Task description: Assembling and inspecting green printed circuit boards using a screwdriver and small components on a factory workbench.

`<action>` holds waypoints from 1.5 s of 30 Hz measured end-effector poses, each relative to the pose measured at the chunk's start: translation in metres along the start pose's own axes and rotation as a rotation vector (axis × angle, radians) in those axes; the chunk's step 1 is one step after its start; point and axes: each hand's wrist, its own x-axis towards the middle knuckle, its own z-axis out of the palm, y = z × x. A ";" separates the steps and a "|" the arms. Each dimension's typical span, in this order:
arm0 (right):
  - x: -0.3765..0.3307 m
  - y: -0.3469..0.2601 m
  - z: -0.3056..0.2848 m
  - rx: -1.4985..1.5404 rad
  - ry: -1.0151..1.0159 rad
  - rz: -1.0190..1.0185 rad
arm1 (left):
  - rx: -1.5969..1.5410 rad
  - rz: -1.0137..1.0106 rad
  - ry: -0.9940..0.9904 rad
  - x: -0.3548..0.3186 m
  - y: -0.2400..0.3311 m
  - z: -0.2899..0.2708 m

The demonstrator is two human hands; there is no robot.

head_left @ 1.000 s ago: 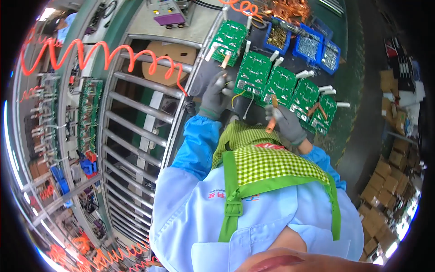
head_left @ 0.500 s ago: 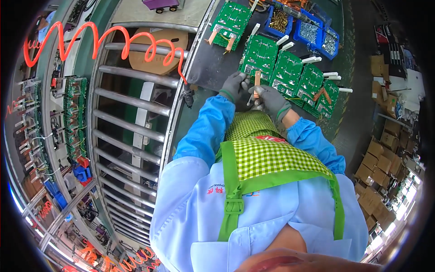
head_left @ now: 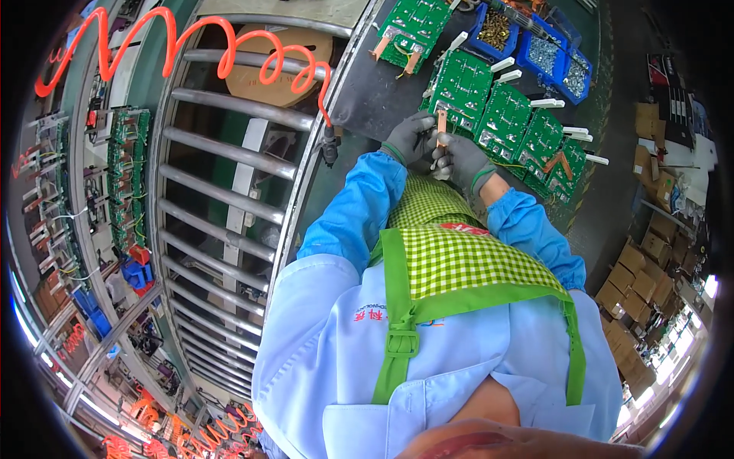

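Both my hands wear dark grey gloves and meet at the near edge of the dark workbench. A flat copper strip (head_left: pixel 442 122) stands up from my right hand (head_left: pixel 465 162), whose fingers are closed round its lower end. Close against its left side is my left hand (head_left: pixel 413 138), fingers curled and pinched together; anything small between them is hidden. Just beyond the hands lies a green circuit board (head_left: pixel 463 83) with a white post at its upper corner. More green boards (head_left: pixel 503 124) overlap in a row toward the right, one with copper strips lying on it.
Another green board (head_left: pixel 417 29) with copper tabs lies at the far left of the bench. Blue bins (head_left: pixel 544 60) of small metal parts stand at the back right. A red coiled hose (head_left: pixel 225 46) hangs over the roller conveyor (head_left: pixel 229 164) at left, ending in a dark tool (head_left: pixel 329 150).
My left hand has come in closer to the copper strip and its fingers are now right beside it. My right hand still holds the strip. The whole view has shifted slightly.
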 end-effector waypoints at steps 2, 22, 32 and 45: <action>0.012 0.006 -0.005 0.010 0.013 0.064 | 0.010 -0.005 -0.075 -0.006 -0.003 0.009; -0.040 -0.053 -0.046 -0.514 -0.130 -0.052 | 0.491 0.173 0.304 -0.012 -0.002 0.048; -0.051 -0.213 -0.358 -0.651 0.535 -0.455 | 0.443 0.212 0.504 -0.011 -0.010 0.056; 0.107 -0.159 -0.480 -1.487 0.695 -0.567 | 0.208 0.266 0.522 -0.020 -0.024 0.054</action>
